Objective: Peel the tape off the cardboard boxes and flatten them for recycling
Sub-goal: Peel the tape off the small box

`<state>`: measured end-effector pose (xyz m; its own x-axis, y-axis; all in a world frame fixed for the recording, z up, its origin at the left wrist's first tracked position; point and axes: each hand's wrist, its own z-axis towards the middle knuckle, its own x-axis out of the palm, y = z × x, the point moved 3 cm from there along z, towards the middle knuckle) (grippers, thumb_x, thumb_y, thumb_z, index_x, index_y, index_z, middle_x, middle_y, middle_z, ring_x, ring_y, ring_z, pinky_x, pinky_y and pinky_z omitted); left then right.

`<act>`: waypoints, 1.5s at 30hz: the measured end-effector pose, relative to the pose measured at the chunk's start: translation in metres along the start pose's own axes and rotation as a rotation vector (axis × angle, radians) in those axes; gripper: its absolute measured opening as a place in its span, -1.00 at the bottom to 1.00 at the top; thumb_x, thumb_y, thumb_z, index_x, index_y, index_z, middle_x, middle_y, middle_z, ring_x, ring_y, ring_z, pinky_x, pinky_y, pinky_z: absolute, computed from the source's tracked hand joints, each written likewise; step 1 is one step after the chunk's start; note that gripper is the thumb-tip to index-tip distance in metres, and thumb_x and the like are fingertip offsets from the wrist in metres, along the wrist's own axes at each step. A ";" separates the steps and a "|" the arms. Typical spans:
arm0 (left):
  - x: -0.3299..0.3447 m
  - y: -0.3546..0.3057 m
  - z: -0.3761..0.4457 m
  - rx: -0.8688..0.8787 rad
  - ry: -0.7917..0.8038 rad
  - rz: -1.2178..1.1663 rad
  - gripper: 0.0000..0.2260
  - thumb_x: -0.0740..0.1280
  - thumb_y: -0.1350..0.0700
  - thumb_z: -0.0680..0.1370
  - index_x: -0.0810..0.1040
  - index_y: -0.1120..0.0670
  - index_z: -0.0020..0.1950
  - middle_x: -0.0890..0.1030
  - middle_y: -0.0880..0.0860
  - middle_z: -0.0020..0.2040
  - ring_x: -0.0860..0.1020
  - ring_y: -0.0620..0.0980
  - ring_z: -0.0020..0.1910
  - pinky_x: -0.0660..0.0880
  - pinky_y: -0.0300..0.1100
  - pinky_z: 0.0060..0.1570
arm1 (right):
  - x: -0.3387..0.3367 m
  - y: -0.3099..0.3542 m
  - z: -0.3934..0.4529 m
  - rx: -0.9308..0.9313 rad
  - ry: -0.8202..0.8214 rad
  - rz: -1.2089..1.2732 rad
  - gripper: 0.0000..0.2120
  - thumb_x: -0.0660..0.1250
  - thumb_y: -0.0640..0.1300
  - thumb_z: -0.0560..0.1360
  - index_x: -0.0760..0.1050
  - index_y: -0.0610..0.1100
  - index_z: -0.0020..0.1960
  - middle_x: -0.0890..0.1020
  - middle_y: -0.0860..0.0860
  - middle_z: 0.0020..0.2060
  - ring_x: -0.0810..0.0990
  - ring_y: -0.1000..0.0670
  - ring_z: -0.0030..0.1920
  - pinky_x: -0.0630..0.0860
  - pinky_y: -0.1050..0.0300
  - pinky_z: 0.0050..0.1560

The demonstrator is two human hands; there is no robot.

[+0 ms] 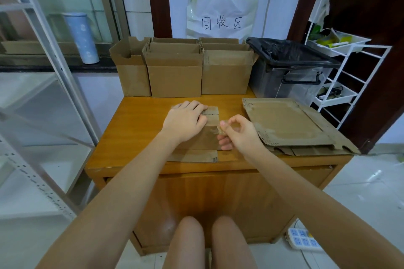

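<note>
A small cardboard box (pixel 208 137) lies in the middle of the wooden table (pixel 135 129), with a flap spread flat toward the near edge. My left hand (pixel 185 120) lies palm down on its top, fingers straight. My right hand (pixel 238 132) is at the box's right edge and pinches a crumpled bit of clear tape (pixel 221 129) between thumb and forefinger. Several open cardboard boxes (pixel 175 74) stand in a row at the back of the table. A pile of flattened cardboard (pixel 284 124) lies on the right side.
A clear bin with a black bag liner (pixel 290 67) stands at the back right. Beside the table on the right is a white wire rack (pixel 341 85). A metal shelf frame (pixel 54 76) is on the left. A power strip (pixel 303 240) lies on the floor.
</note>
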<state>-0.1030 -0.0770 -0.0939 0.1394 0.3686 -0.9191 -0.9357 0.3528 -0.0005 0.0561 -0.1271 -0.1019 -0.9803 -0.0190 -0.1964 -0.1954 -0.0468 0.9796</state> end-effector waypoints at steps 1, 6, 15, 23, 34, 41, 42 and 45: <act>0.000 0.000 0.000 -0.003 0.002 0.002 -0.62 0.03 -0.01 0.63 0.40 -0.01 0.41 0.47 -0.04 0.33 0.43 -0.04 0.27 0.34 -0.12 0.23 | 0.002 -0.001 0.000 -0.027 -0.020 -0.057 -0.84 0.27 -0.07 0.57 0.42 -0.16 0.04 0.63 -0.12 -0.22 0.64 0.02 -0.29 0.63 0.12 -0.29; 0.002 -0.001 0.002 -0.030 0.002 0.001 -0.61 0.02 -0.02 0.63 0.39 0.00 0.42 0.47 -0.02 0.33 0.42 -0.04 0.28 0.33 -0.13 0.26 | 0.011 -0.008 -0.003 -0.076 -0.035 -0.131 -0.71 0.17 -0.04 0.62 0.41 -0.15 0.28 0.54 0.03 -0.16 0.56 0.09 -0.16 0.60 0.23 -0.11; 0.003 -0.003 0.006 -0.066 0.001 0.017 -0.61 0.01 -0.02 0.63 0.38 0.01 0.42 0.47 -0.01 0.33 0.42 -0.02 0.28 0.33 -0.12 0.26 | 0.003 -0.006 0.003 -0.322 -0.255 -0.599 -0.58 0.18 -0.02 0.62 0.25 -0.16 0.41 0.53 0.08 -0.21 0.54 0.09 -0.21 0.53 0.17 -0.15; 0.003 -0.003 0.006 -0.067 0.007 0.011 -0.61 0.01 -0.02 0.64 0.38 0.01 0.42 0.47 0.00 0.33 0.42 -0.02 0.28 0.33 -0.12 0.26 | 0.011 -0.018 0.010 -0.537 -0.292 -0.754 -0.56 0.38 0.00 0.50 0.45 -0.21 0.28 0.58 -0.07 0.09 0.56 -0.01 0.08 0.44 0.23 -0.01; 0.004 -0.004 0.006 -0.063 0.003 0.018 -0.60 -0.01 -0.02 0.65 0.35 -0.01 0.45 0.45 -0.02 0.36 0.39 -0.04 0.33 0.27 -0.11 0.34 | 0.013 -0.033 0.003 -0.775 -0.395 -0.859 -0.78 0.31 -0.18 0.53 0.55 -0.31 0.09 0.64 -0.13 -0.19 0.61 -0.07 -0.23 0.59 0.07 -0.32; 0.005 -0.005 0.002 -0.129 -0.056 0.082 -0.63 0.01 -0.02 0.66 0.46 0.04 0.34 0.43 0.06 0.28 0.36 0.01 0.26 0.31 -0.10 0.25 | 0.021 -0.050 -0.007 -0.748 -0.324 -0.879 -0.53 0.52 -0.47 0.23 0.54 -0.34 0.12 0.65 -0.19 -0.01 0.65 -0.13 -0.03 0.64 0.04 -0.10; 0.005 -0.006 0.002 -0.148 -0.071 0.086 -0.65 0.02 -0.02 0.66 0.48 0.07 0.29 0.44 0.07 0.24 0.37 0.01 0.23 0.34 -0.10 0.22 | 0.021 -0.049 -0.007 -0.737 -0.316 -0.864 -0.53 0.51 -0.47 0.25 0.54 -0.33 0.13 0.64 -0.19 0.00 0.64 -0.13 -0.01 0.64 0.03 -0.08; 0.003 -0.009 -0.001 -0.186 -0.088 0.077 -0.68 0.03 -0.02 0.66 0.47 0.10 0.23 0.46 0.08 0.22 0.39 0.02 0.18 0.37 -0.10 0.17 | 0.021 -0.047 -0.009 -0.724 -0.268 -0.824 -0.61 0.43 -0.46 0.36 0.52 -0.33 0.18 0.54 -0.23 0.13 0.61 -0.10 0.00 0.61 0.10 -0.04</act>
<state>-0.0947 -0.0794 -0.0971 0.0852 0.4649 -0.8812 -0.9872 0.1591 -0.0116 0.0449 -0.1345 -0.1527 -0.5512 0.4962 -0.6708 -0.8088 -0.5153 0.2834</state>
